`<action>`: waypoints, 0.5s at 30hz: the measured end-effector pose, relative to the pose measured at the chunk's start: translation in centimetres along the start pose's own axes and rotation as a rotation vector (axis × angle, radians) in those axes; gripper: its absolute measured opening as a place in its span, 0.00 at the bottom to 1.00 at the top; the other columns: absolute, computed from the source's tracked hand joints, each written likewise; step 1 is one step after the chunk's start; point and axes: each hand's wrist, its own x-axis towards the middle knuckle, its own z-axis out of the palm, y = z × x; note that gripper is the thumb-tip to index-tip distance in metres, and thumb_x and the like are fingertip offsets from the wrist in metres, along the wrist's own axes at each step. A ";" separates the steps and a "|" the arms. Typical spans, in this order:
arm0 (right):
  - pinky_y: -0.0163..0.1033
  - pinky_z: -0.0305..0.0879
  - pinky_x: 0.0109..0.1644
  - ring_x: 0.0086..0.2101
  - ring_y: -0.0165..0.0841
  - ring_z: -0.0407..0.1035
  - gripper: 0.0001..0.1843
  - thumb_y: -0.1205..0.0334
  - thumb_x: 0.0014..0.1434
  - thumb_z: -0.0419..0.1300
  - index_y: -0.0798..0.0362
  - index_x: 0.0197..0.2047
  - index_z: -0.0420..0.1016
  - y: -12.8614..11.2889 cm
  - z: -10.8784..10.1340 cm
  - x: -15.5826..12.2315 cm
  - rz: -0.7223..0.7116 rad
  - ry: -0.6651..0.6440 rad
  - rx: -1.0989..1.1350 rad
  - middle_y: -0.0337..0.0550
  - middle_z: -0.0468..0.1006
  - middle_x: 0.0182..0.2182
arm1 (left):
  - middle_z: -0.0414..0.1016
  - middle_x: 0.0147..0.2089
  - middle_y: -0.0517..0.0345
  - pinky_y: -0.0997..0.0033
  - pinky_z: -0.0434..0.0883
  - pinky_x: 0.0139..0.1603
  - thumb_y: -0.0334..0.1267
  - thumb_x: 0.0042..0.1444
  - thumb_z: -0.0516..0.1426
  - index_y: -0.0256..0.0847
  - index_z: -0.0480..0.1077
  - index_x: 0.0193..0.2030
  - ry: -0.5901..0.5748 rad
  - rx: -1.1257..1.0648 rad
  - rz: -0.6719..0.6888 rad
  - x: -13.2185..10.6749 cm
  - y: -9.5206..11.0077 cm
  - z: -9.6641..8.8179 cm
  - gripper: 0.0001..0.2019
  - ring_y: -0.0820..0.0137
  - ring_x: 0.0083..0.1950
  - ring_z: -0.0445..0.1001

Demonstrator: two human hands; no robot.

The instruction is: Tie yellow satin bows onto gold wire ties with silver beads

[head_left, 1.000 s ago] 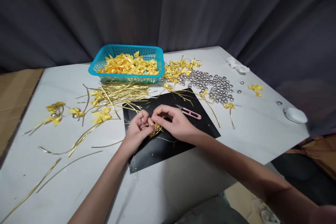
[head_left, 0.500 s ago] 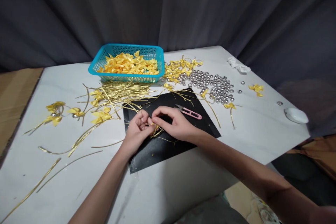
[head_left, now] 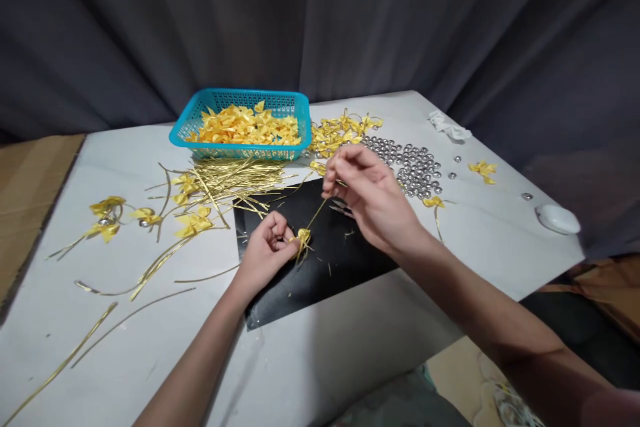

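Note:
My left hand [head_left: 270,250] is closed, pinching a small yellow ribbon bow [head_left: 303,237] between thumb and fingers above the black mat [head_left: 280,300]. From the bow a thin gold cord [head_left: 317,215] runs taut up to the right. Its other end is pinched in the fingertips of my right hand [head_left: 373,193], raised above the mat's far right part. Thread snips [head_left: 341,208] lie on the mat, mostly hidden behind my right hand. Short gold trimmings are scattered on the mat.
A blue basket [head_left: 240,149] of yellow ribbon pieces stands at the back, with a bundle of gold cords [head_left: 235,177] before it. Silver bells or beads [head_left: 420,170] are heaped at right, near finished-looking bows [head_left: 335,133]. A white computer mouse [head_left: 557,219] sits by the right edge.
My right hand has moved up and right, away from my left, drawing the gold cord out straight. The bow now shows at my left fingertips. The snips have become mostly covered.

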 end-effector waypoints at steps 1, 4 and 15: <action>0.28 0.65 0.35 0.29 0.21 0.64 0.03 0.64 0.58 0.57 0.51 0.34 0.64 -0.8 -0.2 0.1 -0.028 0.020 -0.013 0.35 0.66 0.29 | 0.62 0.21 0.71 0.82 0.56 0.20 0.31 0.43 0.61 0.42 0.51 0.26 0.002 0.002 0.000 0.0 0.0 0.0 0.17 0.82 0.18 0.56; 0.29 0.66 0.36 0.29 0.21 0.64 0.05 0.63 0.59 0.57 0.50 0.32 0.64 -2.8 -0.9 0.2 -0.108 0.090 -0.120 0.33 0.64 0.29 | 0.62 0.21 0.71 0.82 0.57 0.20 0.31 0.43 0.60 0.43 0.51 0.26 0.009 0.003 0.003 0.0 0.0 0.0 0.17 0.82 0.18 0.57; 0.26 0.63 0.34 0.26 0.14 0.63 0.12 0.71 0.63 0.48 0.54 0.30 0.68 -8.1 -1.9 -0.4 -0.276 0.197 -0.115 0.27 0.66 0.24 | 0.61 0.22 0.71 0.82 0.54 0.21 0.32 0.45 0.59 0.42 0.50 0.27 -0.001 0.057 0.018 0.0 -0.3 0.0 0.16 0.83 0.19 0.54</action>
